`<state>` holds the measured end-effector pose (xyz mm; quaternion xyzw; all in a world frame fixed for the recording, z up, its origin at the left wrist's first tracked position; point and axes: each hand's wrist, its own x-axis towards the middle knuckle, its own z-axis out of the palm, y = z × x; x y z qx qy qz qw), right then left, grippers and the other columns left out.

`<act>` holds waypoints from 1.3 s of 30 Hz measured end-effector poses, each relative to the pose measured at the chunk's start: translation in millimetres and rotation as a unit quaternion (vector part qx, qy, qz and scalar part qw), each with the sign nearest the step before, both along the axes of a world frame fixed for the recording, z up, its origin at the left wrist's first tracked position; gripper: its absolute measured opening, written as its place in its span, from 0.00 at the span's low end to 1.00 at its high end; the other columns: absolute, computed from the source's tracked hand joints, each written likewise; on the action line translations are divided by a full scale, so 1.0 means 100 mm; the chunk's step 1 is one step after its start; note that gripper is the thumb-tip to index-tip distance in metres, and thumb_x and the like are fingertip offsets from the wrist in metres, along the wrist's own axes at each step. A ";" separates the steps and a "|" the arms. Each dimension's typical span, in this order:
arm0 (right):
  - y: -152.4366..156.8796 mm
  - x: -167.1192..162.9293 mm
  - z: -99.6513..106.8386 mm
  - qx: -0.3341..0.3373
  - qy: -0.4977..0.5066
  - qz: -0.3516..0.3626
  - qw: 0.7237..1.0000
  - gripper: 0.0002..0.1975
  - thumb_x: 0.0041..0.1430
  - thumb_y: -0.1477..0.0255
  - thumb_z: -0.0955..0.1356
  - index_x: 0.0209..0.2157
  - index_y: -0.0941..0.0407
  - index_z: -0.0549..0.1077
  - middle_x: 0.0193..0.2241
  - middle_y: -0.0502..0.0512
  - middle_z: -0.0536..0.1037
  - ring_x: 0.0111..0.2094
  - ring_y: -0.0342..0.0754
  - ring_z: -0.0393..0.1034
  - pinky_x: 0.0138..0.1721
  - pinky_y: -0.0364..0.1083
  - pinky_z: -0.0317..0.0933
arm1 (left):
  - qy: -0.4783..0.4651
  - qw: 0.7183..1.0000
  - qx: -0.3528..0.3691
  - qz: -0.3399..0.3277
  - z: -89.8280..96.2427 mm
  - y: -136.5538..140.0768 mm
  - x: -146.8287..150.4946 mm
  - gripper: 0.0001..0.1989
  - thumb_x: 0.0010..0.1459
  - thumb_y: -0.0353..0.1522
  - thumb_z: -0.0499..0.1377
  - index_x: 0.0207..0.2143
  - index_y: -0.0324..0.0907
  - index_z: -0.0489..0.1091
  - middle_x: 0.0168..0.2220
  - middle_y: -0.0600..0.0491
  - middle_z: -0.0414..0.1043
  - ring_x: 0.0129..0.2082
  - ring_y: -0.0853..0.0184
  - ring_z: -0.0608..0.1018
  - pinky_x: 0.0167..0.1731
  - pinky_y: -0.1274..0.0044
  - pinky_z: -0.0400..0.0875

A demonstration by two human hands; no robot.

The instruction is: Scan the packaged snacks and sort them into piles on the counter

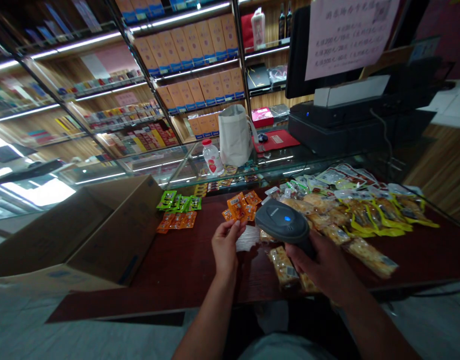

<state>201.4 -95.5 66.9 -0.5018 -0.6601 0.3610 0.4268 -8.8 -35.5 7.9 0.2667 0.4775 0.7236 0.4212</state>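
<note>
My right hand [323, 265] is wrapped round the handle of a dark grey barcode scanner [280, 220], whose top shows a lit blue light. Between the fingertips of my left hand [226, 245] is an orange snack packet [236, 206], held up just left of the scanner's head. More orange packets [252, 198] lie right behind it on the dark red counter [177, 265]. To the left are a row of green packets [179, 201] and a row of orange ones [177, 220]. Clear-wrapped pastries [283, 265] lie by my right hand, partly hidden by it.
An open cardboard box [102, 230] stands at the left. Yellow-edged food packs [380, 212] spread over the right side. Behind are a bottle with a red cap [212, 157], a white bag [235, 135], a red mat [278, 141] and a monitor [299, 55].
</note>
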 end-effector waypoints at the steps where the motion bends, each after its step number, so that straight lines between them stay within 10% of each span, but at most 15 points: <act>1: 0.00 0.00 -0.01 0.000 -0.001 0.002 1.000 0.18 0.62 0.55 0.66 0.39 0.54 0.76 0.17 0.46 0.72 0.20 0.49 0.66 0.27 0.46 0.59 | -0.002 1.000 -0.001 0.000 0.00 0.00 0.00 0.18 0.39 0.35 0.76 0.30 0.37 0.76 0.29 0.50 0.81 0.32 0.62 0.85 0.41 0.70 0.81; 39: -0.01 0.00 0.04 0.004 -0.014 -0.025 1.000 0.16 0.62 0.54 0.66 0.27 0.51 0.68 0.17 0.48 0.73 0.21 0.49 0.68 0.28 0.47 0.60 | 0.032 0.999 -0.007 -0.024 -0.10 -0.04 -0.07 0.16 0.42 0.37 0.74 0.32 0.38 0.77 0.31 0.49 0.82 0.34 0.60 0.85 0.43 0.67 0.80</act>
